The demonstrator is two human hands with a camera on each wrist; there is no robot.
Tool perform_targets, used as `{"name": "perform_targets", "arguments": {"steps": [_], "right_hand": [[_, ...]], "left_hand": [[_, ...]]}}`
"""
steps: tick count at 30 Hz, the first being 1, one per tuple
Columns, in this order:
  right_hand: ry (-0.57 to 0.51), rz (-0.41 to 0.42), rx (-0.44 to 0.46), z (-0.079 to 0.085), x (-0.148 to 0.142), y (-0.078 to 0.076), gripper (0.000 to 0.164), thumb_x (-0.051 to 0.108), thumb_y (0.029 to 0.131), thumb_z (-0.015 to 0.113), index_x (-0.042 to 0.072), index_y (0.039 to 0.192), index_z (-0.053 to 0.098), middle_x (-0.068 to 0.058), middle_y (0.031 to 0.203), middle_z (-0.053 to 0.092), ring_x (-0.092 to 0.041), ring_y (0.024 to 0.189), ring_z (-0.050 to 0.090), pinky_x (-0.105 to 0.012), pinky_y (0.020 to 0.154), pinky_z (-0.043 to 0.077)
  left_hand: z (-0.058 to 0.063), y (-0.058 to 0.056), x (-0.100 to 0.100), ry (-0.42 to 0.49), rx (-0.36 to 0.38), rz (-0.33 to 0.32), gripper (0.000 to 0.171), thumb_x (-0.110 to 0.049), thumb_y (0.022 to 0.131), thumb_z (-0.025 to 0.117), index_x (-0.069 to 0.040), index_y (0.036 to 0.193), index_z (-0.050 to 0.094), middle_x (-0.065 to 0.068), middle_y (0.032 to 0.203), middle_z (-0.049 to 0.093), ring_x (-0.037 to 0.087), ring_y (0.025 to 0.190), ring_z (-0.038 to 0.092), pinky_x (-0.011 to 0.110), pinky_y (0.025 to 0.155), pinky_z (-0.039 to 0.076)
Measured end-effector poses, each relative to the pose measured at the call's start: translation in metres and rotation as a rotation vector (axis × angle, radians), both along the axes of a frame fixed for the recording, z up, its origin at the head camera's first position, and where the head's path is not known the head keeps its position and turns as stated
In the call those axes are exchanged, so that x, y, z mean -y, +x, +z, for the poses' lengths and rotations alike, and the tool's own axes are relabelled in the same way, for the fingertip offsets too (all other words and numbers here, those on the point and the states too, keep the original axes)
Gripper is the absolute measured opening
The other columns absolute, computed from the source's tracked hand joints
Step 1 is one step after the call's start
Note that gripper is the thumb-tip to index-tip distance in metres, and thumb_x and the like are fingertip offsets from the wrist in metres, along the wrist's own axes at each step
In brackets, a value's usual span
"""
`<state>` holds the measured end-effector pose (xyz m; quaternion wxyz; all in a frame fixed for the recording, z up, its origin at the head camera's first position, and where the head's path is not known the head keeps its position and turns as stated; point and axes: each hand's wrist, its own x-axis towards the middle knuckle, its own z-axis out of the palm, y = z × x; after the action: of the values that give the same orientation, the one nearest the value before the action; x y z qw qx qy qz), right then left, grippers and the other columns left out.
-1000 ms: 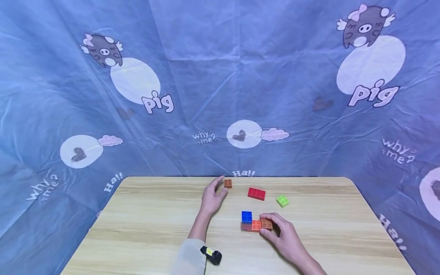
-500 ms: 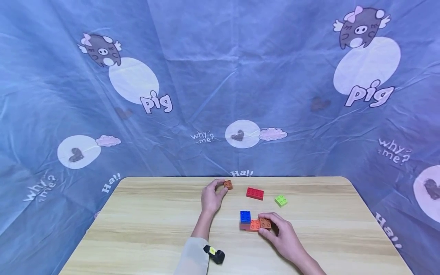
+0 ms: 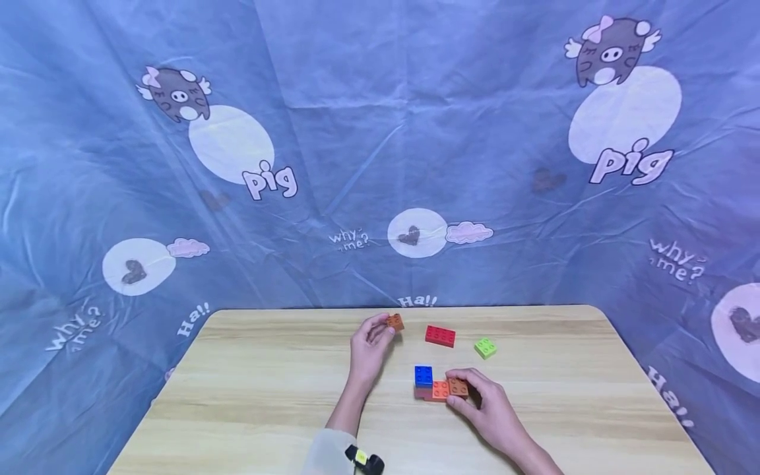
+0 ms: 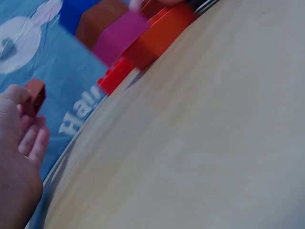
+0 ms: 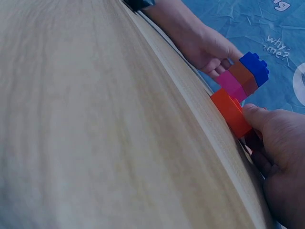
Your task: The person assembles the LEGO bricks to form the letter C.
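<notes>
I see left hand (image 3: 369, 346) pinching small brown brick (image 3: 396, 322), beyond and left of joined bricks (image 3: 440, 390); their long axis runs left–right, right hand (image 3: 489, 406) gripping them rightmost

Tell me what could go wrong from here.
The small square brown plastic block pinched by the left grip appears lifted and could slip. A square blue plastic block tops the column at one end of the multicoloured plastic build; with the right grip at the other end, that column might loosen or tip.
</notes>
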<state>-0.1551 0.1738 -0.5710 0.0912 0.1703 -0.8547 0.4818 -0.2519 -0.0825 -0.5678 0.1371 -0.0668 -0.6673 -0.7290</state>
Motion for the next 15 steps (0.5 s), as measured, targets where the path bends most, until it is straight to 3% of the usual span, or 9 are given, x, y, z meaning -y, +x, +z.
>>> {"name": "perform_targets", "arguments": {"steps": [8,15], "right_hand": [[-0.009,0.004,-0.002,0.001,0.000,-0.002,0.039,0.013,0.089,0.086,0.017,0.126,0.073,0.008,0.121,0.074,-0.008,0.113,0.067,-0.018,0.098,0.053],[0.009,0.007,0.018,-0.001,-0.004,-0.003,0.041,0.011,0.088,0.086,0.016,0.127,0.073,0.007,0.122,0.073,-0.007,0.113,0.067,-0.021,0.099,0.054]], "left_hand": [[0.003,0.040,-0.006,0.048,-0.097,-0.139,0.037,0.004,0.095,0.072,0.008,0.131,0.064,0.030,0.134,0.062,0.019,0.117,0.068,0.032,0.105,0.056],[-0.002,0.064,-0.011,0.039,-0.218,-0.240,0.038,0.009,0.094,0.070,0.010,0.131,0.063,0.032,0.130,0.060,0.017,0.118,0.068,0.035,0.104,0.057]]}}
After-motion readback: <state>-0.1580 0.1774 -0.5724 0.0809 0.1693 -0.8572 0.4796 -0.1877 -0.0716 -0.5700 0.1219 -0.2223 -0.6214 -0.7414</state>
